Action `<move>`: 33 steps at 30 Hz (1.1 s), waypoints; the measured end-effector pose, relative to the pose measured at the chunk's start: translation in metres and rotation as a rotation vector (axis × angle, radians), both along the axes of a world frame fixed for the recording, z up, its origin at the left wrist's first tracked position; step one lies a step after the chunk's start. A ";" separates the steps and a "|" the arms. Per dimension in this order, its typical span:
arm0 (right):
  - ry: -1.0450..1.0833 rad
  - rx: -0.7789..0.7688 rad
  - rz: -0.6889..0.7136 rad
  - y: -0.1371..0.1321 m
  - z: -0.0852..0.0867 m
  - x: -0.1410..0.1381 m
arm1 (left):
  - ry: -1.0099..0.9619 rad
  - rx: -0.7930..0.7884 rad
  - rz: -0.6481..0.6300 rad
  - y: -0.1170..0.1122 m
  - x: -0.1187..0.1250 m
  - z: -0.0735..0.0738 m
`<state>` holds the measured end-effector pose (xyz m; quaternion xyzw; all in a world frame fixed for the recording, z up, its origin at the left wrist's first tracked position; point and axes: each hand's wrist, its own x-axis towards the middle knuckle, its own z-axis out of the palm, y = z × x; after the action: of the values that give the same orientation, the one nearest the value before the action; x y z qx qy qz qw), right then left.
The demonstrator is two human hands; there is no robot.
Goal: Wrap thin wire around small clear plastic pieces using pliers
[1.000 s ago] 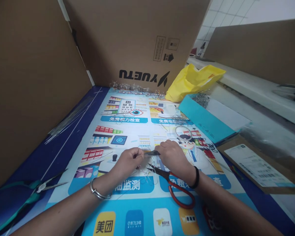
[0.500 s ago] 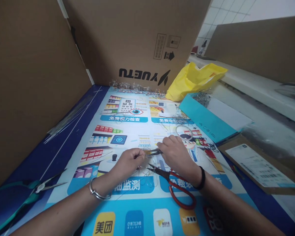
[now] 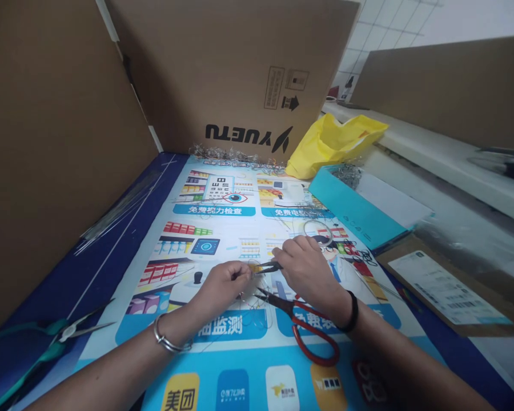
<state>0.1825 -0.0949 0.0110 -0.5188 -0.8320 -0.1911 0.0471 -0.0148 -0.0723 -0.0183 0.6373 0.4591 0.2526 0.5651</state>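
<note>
My left hand (image 3: 223, 285) is closed, its thumb and forefinger pinching thin wire (image 3: 263, 290) that curls out below the fingertips. Dark slim-jawed pliers (image 3: 268, 266) sit in my right hand (image 3: 307, 274), which is wrapped round their handles. Their tips point left and reach close to my left fingertips; whether they grip the wire is too small to tell. Scissors with red handles (image 3: 332, 357) lie under my right hand and wrist, blades pointing to the left hand. Just beyond my right hand rests a pale ring-shaped coil (image 3: 319, 233).
Teal-handled pliers (image 3: 53, 337) lie open at left. A printed poster (image 3: 235, 357) covers the table. Tangled wire pieces (image 3: 235, 155) line the cardboard wall (image 3: 240, 68). At right are a yellow bag (image 3: 321, 151), a turquoise box (image 3: 351, 214), black loops (image 3: 362, 252) and a labelled package (image 3: 445, 291).
The camera view has shifted slightly. Both hands stay almost in place, my left hand still pinching the wire and my right hand still holding the dark pliers.
</note>
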 end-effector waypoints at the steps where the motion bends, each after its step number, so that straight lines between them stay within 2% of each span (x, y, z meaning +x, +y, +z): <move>1: -0.007 -0.009 0.006 -0.001 0.000 -0.001 | -0.004 0.011 -0.004 0.000 0.000 0.000; 11: -0.093 0.033 0.032 -0.006 0.006 -0.008 | 0.061 0.064 -0.027 0.000 0.000 0.005; 18: -0.109 0.060 0.058 -0.005 0.004 -0.008 | 0.011 -0.009 -0.040 -0.001 -0.001 0.002; 33: -0.094 0.050 0.029 -0.005 -0.004 -0.008 | 0.023 -0.106 0.029 0.001 0.000 -0.002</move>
<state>0.1741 -0.1003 0.0067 -0.4959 -0.8356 -0.2353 0.0236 -0.0145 -0.0708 -0.0207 0.6026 0.4876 0.2287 0.5889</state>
